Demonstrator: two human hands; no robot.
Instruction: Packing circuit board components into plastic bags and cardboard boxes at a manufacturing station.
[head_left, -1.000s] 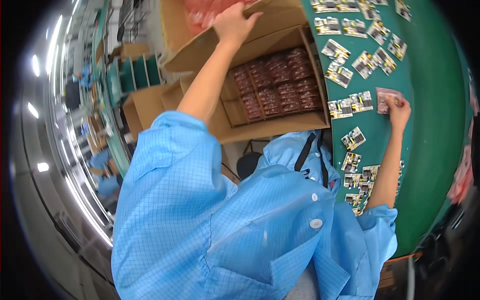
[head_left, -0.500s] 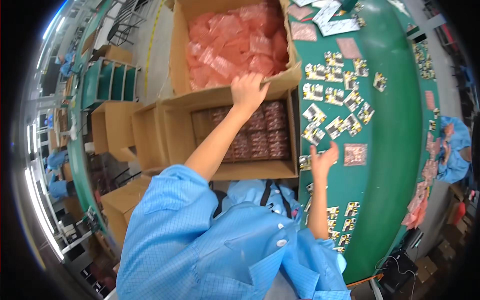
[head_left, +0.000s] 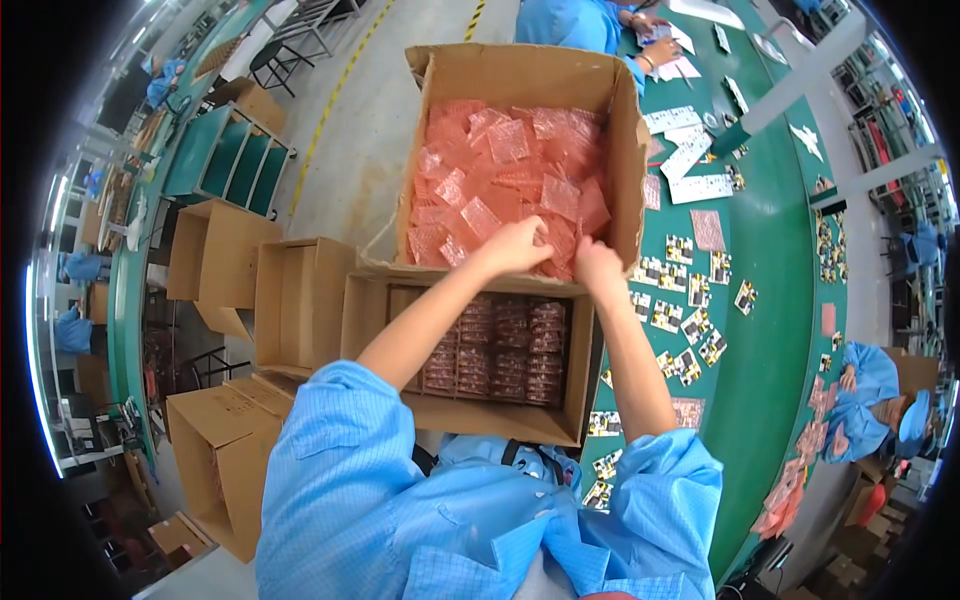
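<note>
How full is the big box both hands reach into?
Nearly full: pink bags pile close to the rim of the box, flaps open.

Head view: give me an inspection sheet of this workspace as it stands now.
Surface: green worktable on the person's right; concrete floor on the left.
Job's things: open cardboard box full of pink bubble-wrap pouches; nearer box of dark packed trays.
Clutter: small circuit boards spread on the table; empty cartons on the floor.
Grippers: left hand and right hand are both in the pouch box, at its near edge; grip cannot be told.
Cables: nothing seen.
Surroundings: co-workers in blue coats at the table; green bin rack.
</note>
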